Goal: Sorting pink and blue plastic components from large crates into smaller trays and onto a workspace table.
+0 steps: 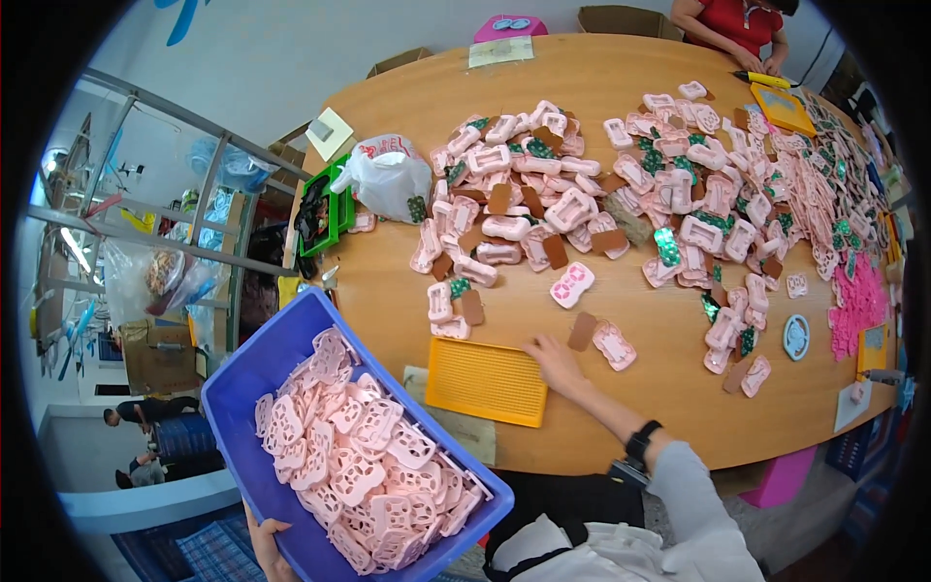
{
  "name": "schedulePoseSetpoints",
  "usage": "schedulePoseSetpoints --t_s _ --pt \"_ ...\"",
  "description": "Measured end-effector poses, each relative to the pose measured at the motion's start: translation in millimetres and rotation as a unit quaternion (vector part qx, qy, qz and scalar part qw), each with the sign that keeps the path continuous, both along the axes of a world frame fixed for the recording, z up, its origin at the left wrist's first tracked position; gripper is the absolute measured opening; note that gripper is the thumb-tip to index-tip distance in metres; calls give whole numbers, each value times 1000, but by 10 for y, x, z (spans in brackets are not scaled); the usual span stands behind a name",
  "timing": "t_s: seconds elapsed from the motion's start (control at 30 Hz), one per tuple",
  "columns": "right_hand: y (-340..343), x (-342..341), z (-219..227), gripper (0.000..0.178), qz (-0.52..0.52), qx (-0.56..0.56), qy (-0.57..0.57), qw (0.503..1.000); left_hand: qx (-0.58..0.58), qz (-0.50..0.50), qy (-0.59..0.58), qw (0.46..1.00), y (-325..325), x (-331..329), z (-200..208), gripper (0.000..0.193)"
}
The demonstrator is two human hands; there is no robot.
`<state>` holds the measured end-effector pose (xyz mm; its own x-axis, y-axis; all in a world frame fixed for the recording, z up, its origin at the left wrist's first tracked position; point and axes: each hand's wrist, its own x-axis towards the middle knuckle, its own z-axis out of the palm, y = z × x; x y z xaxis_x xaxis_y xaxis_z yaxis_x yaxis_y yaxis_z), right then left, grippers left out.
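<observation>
A blue plastic bin [320,308], heaped with pale pink perforated plastic pieces [373,466], is tilted at the lower left over the table's near edge. My left hand [267,543] grips the bin's near-left side, thumb showing outside the wall. My right hand [555,367] reaches over the table, fingers stretched out at the right corner of a yellow ribbed tray [485,383]. Whether the fingertips press on the tray is hard to make out. Just right of this hand lie a brown flat piece [582,332] and a pink plastic frame [613,345].
Piles of pink cases [514,194] mixed with green and brown pieces spread over the wooden table [388,291]. A white plastic bag [388,179] and a green crate [339,209] stand at the left. Another person [737,29] works at the far right. Metal shelving [165,116] rises on the left.
</observation>
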<state>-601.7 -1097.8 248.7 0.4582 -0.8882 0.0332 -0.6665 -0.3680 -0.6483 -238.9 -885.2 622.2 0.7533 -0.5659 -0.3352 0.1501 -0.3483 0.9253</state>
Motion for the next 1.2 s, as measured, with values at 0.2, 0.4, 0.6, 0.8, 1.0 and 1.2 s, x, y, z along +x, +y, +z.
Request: schedulePoseSetpoints --t_s 0.2,0.4,0.6,0.8,1.0,1.2 --pt "-496 4 605 36 -18 -51 4 999 54 -61 -52 995 -637 397 -331 86" --pt "-2732 1640 1464 79 -41 -254 -133 957 63 -17 -62 996 -1326 559 -278 88" --pt "-4168 2599 1283 71 -34 -126 42 990 189 -31 -93 977 -1646 940 -185 89" --pt "-5012 2530 1244 51 -78 -153 -136 976 191 -51 -94 976 -2039 1164 -130 80" --pt "-5659 2186 1839 37 -199 -279 -123 932 211 -66 -124 967 -2365 1069 -84 77" --pt "-5741 1930 1293 46 -200 -192 -28 960 174 -68 -164 969 -2419 993 19 77"
